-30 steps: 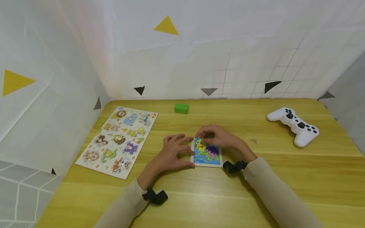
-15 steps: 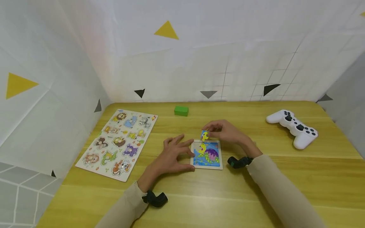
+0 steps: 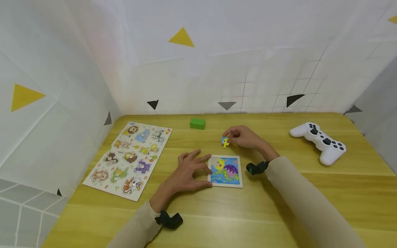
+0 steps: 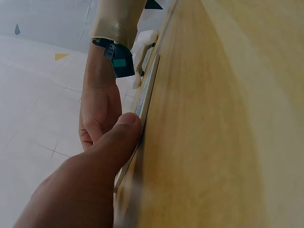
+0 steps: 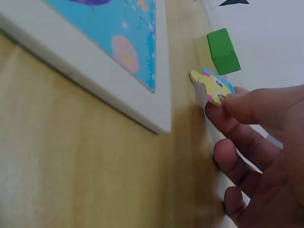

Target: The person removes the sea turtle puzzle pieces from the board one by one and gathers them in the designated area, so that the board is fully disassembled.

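In the head view a small jigsaw puzzle (image 3: 225, 171) with a purple-shelled turtle picture lies in a white-edged frame on the table. My left hand (image 3: 189, 174) is spread at its left edge, with thumb and fingertips touching the frame. In the left wrist view the thumb (image 4: 124, 130) rests against the frame's side. Beyond the puzzle's far edge, my right hand (image 3: 245, 137) pinches a yellow and blue jigsaw piece (image 3: 225, 141) between thumb and forefinger. The right wrist view shows this piece (image 5: 216, 86) tilted, the other fingers loosely bent below it.
A larger animal puzzle board (image 3: 128, 160) lies at the left. At the back stands a green block (image 3: 197, 124). A white game controller (image 3: 319, 141) rests at the right. White walls surround the table (image 3: 217, 220) at the back and sides.
My right hand has lifted the yellow and blue jigsaw piece out of the puzzle's upper left corner and carried it back, away from the frame. The left hand has stayed at the frame's left edge.
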Available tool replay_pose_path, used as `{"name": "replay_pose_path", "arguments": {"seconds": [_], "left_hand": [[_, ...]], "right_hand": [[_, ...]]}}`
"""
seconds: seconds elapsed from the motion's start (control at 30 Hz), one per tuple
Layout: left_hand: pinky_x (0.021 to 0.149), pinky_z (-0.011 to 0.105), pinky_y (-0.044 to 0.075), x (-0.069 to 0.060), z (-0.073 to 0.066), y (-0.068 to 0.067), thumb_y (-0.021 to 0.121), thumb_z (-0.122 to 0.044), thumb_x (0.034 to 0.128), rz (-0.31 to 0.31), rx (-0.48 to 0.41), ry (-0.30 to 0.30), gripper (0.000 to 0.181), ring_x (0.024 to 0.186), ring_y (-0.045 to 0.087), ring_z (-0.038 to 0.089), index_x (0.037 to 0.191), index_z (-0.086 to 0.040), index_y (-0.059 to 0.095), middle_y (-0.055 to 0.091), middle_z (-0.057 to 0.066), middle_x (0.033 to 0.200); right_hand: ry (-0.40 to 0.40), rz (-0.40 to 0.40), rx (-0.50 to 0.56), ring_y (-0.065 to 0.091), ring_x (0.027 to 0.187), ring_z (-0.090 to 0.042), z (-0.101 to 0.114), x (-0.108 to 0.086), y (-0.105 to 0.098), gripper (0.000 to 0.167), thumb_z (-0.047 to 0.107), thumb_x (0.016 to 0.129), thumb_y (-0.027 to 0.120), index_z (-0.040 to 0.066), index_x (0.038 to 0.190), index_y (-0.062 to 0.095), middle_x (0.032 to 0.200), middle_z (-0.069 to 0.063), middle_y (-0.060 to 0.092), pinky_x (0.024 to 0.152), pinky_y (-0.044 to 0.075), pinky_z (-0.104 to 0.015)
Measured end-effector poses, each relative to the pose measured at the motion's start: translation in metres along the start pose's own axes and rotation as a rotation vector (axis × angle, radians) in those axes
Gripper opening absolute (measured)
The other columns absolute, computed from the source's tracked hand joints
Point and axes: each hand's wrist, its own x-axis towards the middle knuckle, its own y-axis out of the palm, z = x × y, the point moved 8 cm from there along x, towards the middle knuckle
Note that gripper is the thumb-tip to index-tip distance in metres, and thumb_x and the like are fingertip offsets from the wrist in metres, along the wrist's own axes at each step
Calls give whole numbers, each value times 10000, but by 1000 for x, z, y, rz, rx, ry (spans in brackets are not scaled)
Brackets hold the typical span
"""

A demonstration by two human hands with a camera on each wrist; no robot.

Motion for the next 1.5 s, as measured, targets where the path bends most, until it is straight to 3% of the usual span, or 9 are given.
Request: {"name": "replay_pose_path", "arguments": {"seconds": [0.27, 0.43, 0.63, 0.9, 1.33, 1.5], "left_hand": [[1143, 616, 133, 0, -2, 0, 750, -598, 844, -15, 7, 13, 315, 1540, 276, 376, 1061, -371, 717, 463, -37, 1596], [1150, 617, 128, 0, -1, 0, 740, -602, 851, -2, 13, 2, 317, 1547, 264, 363, 1067, -371, 716, 453, -43, 1602], [1149, 616, 127, 0, 0, -1, 738, -608, 851, -1, 16, 1, 319, 1549, 263, 357, 1069, -376, 711, 448, -49, 1605], [1155, 607, 133, 1, 1, 0, 734, -619, 849, 4, 18, 0, 328, 1548, 267, 348, 1076, -383, 715, 445, -62, 1607], [1150, 623, 140, 0, 0, 2, 745, -614, 838, -6, 18, 1, 318, 1538, 287, 347, 1055, -384, 709, 455, -68, 1598], [1152, 620, 141, 1, 0, 0, 741, -620, 839, 2, 29, -4, 325, 1541, 284, 344, 1062, -385, 709, 448, -78, 1601]], "right_hand": [[49, 21, -9, 576, 953, -219, -2, 1, 2, 272, 166, 1009, 598, 88, 1242, 713, 1130, -92, 734, 866, 450, -358], [31, 43, -12, 608, 1001, -229, -3, 0, 4, 320, 216, 952, 721, 86, 1244, 698, 1119, -81, 722, 944, 493, -396], [13, 48, -23, 584, 925, -219, -4, 0, 5, 322, 161, 916, 758, 81, 1223, 700, 1062, -72, 719, 857, 497, -335], [-46, -12, -59, 588, 840, -192, -4, 7, 2, 302, 158, 917, 766, 78, 1205, 721, 954, -69, 700, 779, 492, -310], [-74, -50, -174, 616, 893, -216, -8, 29, -2, 317, 224, 935, 754, 110, 1230, 734, 1031, -85, 715, 819, 506, -383], [-84, -56, -247, 649, 887, -211, -9, 40, -3, 342, 244, 957, 727, 141, 1283, 721, 988, -65, 741, 837, 504, -427]]}}
